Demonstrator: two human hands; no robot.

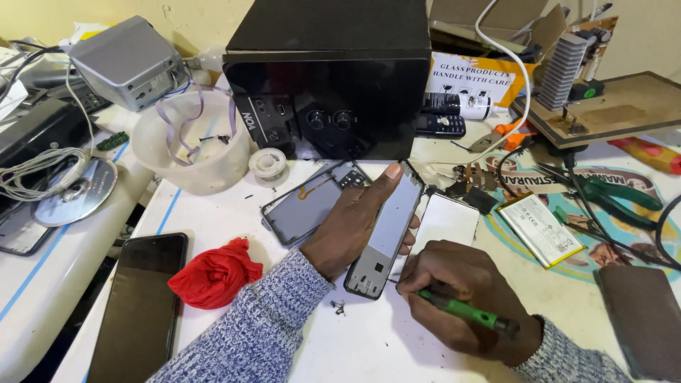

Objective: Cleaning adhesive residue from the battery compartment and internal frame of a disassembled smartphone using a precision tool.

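Your right hand (464,301) pinches a green screwdriver (464,312) low on the white tabletop (355,347). Your left hand (355,223), grip closed, holds a phone frame (386,230) tilted up at centre. Flat white battery pack (540,228) lies right; yellow-and-white rectangular warning label (472,74) stands behind, beside the black speaker box (326,78).

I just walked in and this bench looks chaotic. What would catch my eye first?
At the centre, the left hand holds up an opened phone frame, while the right hand grips a green screwdriver at its lower end. A crumpled red cloth lies to the left, and a big black box stands behind.
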